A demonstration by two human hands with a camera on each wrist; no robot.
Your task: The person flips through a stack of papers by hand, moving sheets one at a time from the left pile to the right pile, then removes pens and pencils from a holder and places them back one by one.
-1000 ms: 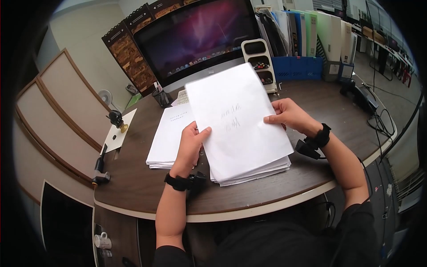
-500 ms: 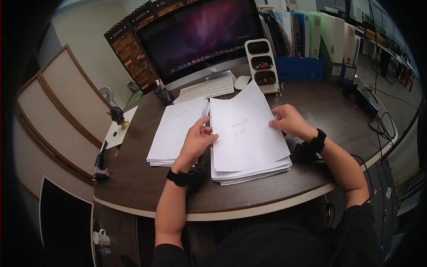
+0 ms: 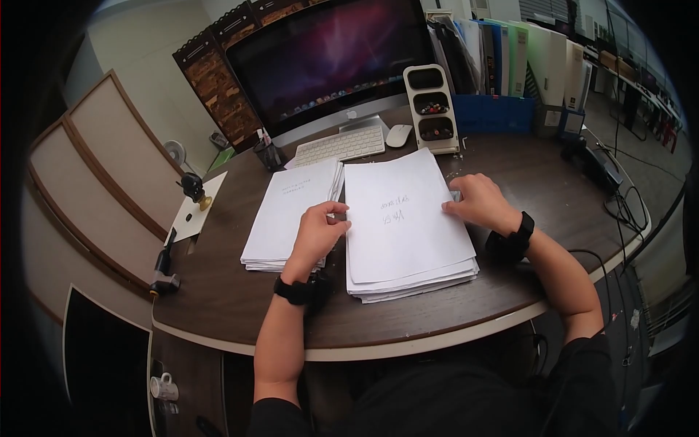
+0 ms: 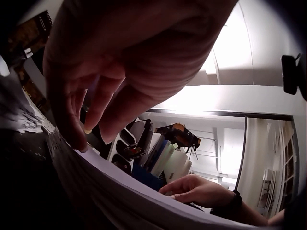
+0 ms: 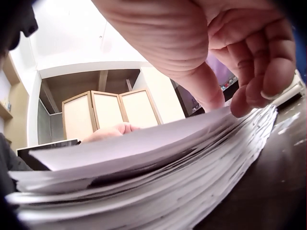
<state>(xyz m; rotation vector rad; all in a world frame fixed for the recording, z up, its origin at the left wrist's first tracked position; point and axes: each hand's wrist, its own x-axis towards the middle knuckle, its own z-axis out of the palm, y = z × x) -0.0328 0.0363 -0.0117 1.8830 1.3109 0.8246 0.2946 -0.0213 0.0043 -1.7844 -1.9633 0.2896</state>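
Note:
A stack of white paper (image 3: 408, 247) with handwriting on its top sheet lies in front of the person. My left hand (image 3: 319, 231) is at its left edge, with loosely bent fingers; in the left wrist view a fingertip (image 4: 82, 146) rests at the rim of the stack. At the right edge is my right hand (image 3: 482, 205), its thumb over the top sheet's border and its fingers along the side. Seen from the right wrist, the thumb and fingers (image 5: 268, 79) stand apart at the stack's edge. A second stack of written sheets (image 3: 280, 226) lies to the left.
Behind the stacks are a white keyboard (image 3: 338, 148), a mouse (image 3: 398, 135) and a large monitor (image 3: 328, 58). An organizer with compartments (image 3: 431, 109) and a row of binders (image 3: 517, 58) stand at the back right. A telephone (image 3: 593, 160) with cables is at the right edge.
The top sheet, held raised and tilted by both hands at first, has been lowered flat onto the right stack. Both hands have come down to its edges and loosened.

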